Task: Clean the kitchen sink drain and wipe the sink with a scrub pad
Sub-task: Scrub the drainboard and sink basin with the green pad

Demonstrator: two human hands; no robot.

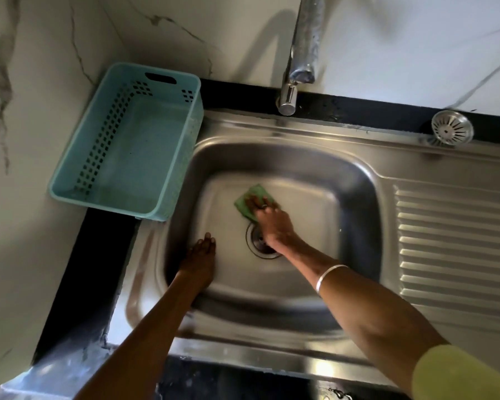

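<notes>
1. Step: wiping sink (358, 180) floor; strainer (452, 129) sits out on the rim.
2. Right hand (267, 216) presses pad (250, 199) flat, just behind drain (259, 241).
3. Left hand (201, 255) open, braced on basin floor.
4. Next, likely: sweep pad across walls.

Green rectangular scrub pad (250, 202): flat on the floor of the stainless-steel sink basin (358, 180), just behind the round open drain (260, 241).
</notes>
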